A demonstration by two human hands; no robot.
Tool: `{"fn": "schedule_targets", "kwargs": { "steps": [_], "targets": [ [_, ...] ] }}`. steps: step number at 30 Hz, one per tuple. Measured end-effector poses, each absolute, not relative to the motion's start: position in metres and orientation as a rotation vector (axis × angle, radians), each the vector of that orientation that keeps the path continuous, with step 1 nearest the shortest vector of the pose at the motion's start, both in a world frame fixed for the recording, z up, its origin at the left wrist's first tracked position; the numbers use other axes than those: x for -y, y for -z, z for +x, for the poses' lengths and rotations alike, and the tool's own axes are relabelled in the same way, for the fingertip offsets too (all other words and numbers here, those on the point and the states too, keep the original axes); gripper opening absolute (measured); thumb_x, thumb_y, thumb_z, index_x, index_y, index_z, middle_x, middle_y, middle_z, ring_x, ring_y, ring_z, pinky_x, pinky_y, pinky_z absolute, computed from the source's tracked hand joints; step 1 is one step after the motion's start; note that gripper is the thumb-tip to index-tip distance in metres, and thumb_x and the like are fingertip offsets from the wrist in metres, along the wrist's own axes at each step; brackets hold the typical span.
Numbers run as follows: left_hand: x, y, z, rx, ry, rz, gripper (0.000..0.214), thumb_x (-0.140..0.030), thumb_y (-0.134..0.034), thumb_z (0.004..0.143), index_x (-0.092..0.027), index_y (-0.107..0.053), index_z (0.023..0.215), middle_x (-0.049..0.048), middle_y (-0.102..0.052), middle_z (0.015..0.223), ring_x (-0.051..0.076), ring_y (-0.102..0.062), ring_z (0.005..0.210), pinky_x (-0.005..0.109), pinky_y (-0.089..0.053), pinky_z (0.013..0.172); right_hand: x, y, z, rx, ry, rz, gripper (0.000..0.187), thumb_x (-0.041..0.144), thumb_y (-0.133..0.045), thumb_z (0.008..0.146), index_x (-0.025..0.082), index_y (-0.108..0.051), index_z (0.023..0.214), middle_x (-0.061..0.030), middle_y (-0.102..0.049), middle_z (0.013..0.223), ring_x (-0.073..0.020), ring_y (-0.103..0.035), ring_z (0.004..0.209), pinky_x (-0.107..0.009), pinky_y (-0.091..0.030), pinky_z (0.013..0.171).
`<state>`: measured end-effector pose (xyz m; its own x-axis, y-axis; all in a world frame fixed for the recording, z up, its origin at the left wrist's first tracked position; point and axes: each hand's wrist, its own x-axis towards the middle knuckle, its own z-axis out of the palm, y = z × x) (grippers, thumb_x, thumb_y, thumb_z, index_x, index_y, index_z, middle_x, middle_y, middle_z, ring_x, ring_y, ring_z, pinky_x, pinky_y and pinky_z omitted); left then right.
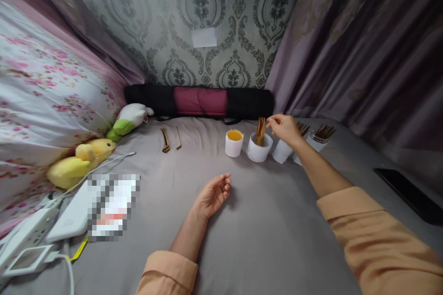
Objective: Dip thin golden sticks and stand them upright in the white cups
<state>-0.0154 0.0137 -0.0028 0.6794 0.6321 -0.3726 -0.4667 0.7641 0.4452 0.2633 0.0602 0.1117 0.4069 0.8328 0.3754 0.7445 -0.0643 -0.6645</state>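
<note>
Far left, bent-tipped sticks (166, 140) lie on the grey sheet (263, 226). The left hand (212, 196) is empty, loosely curled. Then an orange-lined white cup (234, 148), and the wide white tub (259, 154), brown sticks (260, 132) upright inside! The right hand (285, 129), fingertips together, works beside them; whether it pinches one, I can't tell. A light, precise pinch seems called for.

No legible text or labels
</note>
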Motion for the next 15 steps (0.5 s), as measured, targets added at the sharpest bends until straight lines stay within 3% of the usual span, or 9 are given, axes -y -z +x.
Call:
{"fn": "schedule_targets", "kwargs": {
  "steps": [15],
  "targets": [
    [-0.013, 0.003, -0.018, -0.517, -0.637, 0.319, 0.014, -0.016, -0.055, 0.078, -0.009, -0.059, 0.090, 0.0033, -0.056, 0.072, 0.006, -0.052, 0.058, 0.016, -0.042, 0.049, -0.022, -0.103, 0.245, 1.178, -0.301, -1.690, 0.030, 0.040, -0.044, 0.081, 0.014, -0.060, 0.076, -0.0050, -0.062, 0.064, -0.0076, -0.048, 0.040, -0.020, -0.037, 0.039]
  ]
}}
